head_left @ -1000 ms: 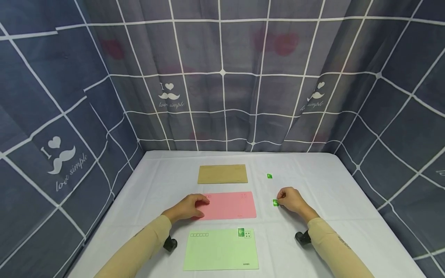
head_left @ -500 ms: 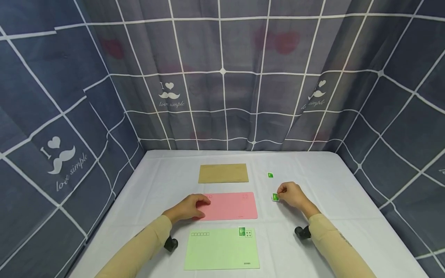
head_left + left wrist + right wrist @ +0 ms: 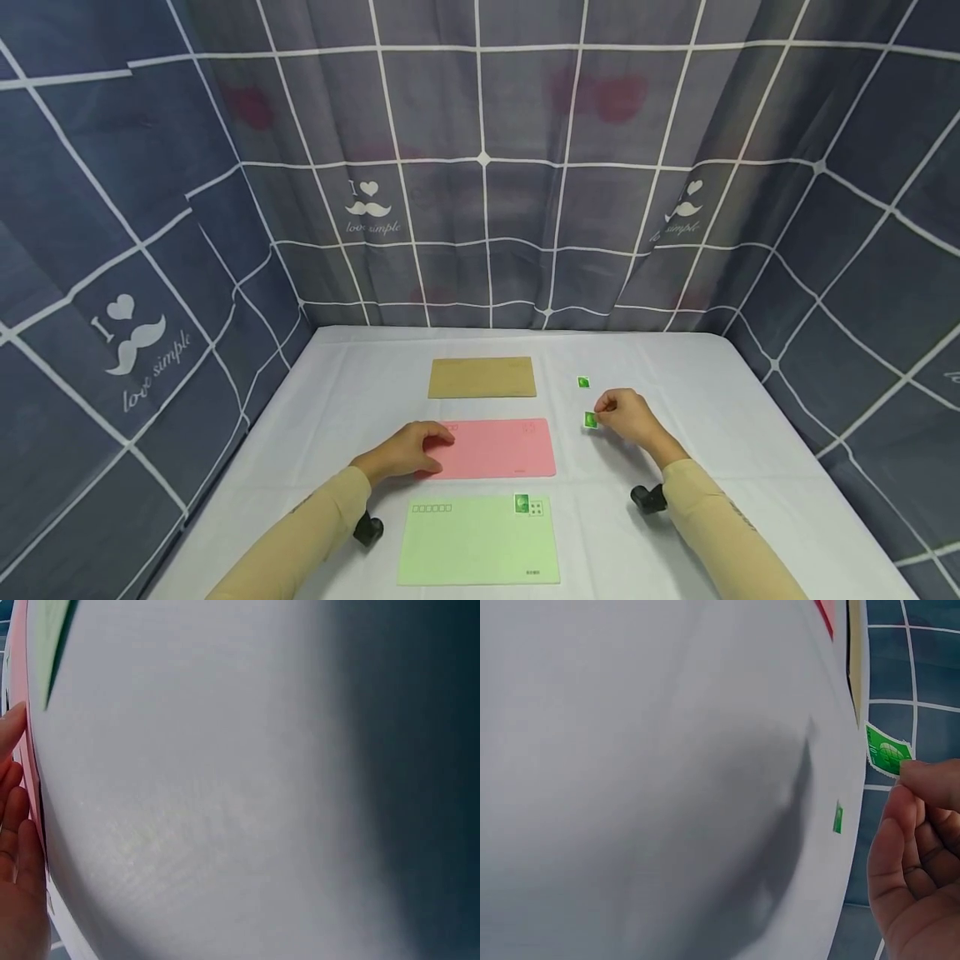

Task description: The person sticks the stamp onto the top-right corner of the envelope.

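Green stamp (image 3: pixel 590 420), pinched by right hand (image 3: pixel 628 417), was right of pink envelope (image 3: pixel 497 450), whose long axis ran left-right; left hand (image 3: pixel 403 448), thumb apart, rested on its left end.

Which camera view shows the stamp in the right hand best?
The right wrist view: the stamp shows large, its printed face visible, pinched at one corner by the right hand. The head view shows it only small; the left wrist view lacks it.
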A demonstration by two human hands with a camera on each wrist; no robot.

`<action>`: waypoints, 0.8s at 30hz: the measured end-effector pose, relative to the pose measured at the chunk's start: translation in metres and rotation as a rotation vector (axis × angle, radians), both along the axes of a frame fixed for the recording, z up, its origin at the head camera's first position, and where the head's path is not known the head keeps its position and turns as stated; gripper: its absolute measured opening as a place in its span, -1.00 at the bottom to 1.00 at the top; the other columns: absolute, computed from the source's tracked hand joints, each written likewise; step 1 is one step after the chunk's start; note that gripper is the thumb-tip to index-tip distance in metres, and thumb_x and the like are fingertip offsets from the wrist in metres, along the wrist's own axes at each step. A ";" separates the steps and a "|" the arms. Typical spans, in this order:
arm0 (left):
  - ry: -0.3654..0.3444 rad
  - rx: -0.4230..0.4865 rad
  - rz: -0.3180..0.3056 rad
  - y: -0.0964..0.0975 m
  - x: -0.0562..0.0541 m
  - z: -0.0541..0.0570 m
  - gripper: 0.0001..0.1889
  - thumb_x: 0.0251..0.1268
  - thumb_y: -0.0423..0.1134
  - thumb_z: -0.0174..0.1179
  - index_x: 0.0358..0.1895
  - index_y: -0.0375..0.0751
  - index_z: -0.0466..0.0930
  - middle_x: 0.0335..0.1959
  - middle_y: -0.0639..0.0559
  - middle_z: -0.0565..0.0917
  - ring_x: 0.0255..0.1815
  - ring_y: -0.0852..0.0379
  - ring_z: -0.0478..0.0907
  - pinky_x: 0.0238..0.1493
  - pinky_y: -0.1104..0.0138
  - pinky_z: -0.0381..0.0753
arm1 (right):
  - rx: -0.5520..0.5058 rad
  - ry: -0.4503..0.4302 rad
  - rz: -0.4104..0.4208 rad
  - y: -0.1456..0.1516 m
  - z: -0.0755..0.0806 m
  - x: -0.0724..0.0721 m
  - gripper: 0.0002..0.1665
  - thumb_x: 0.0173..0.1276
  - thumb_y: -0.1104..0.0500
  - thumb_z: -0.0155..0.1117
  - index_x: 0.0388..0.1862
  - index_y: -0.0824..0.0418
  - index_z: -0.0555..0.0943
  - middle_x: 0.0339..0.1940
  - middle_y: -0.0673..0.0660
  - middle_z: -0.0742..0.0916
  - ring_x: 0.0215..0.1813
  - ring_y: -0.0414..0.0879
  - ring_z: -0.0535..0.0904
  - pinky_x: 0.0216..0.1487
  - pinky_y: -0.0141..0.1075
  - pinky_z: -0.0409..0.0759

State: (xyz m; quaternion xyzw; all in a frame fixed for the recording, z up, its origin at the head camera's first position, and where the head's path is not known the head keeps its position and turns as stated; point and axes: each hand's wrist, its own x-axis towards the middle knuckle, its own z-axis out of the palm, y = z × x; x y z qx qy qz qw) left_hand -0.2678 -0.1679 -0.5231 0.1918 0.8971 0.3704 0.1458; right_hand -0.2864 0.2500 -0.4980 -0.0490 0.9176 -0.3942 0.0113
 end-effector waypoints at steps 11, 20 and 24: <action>0.007 0.002 -0.014 -0.002 0.000 -0.002 -0.55 0.05 -0.38 0.49 0.07 -0.06 0.67 0.21 -0.02 0.62 0.35 -0.11 0.46 0.44 -0.06 0.38 | -0.049 -0.018 0.003 -0.011 0.010 -0.008 -0.93 0.27 0.30 0.36 -0.31 0.30 0.65 -0.41 0.11 0.70 -0.37 -0.13 0.56 -0.39 -0.33 0.53; 0.003 0.007 -0.022 -0.002 0.000 -0.003 -0.55 0.06 -0.39 0.49 0.08 -0.08 0.67 0.22 -0.04 0.62 0.37 -0.13 0.45 0.44 -0.07 0.37 | -0.093 -0.020 0.021 -0.024 0.014 -0.014 -0.93 0.28 0.33 0.34 -0.29 0.33 0.65 -0.41 0.12 0.70 -0.38 -0.13 0.57 -0.35 -0.33 0.57; 0.004 0.004 -0.019 -0.003 -0.001 -0.001 -0.54 0.06 -0.39 0.48 0.09 -0.08 0.67 0.23 -0.05 0.61 0.38 -0.14 0.44 0.45 -0.07 0.36 | -0.101 -0.025 0.028 -0.029 0.016 -0.017 -0.93 0.28 0.33 0.34 -0.28 0.33 0.65 -0.41 0.12 0.71 -0.38 -0.14 0.57 -0.36 -0.35 0.56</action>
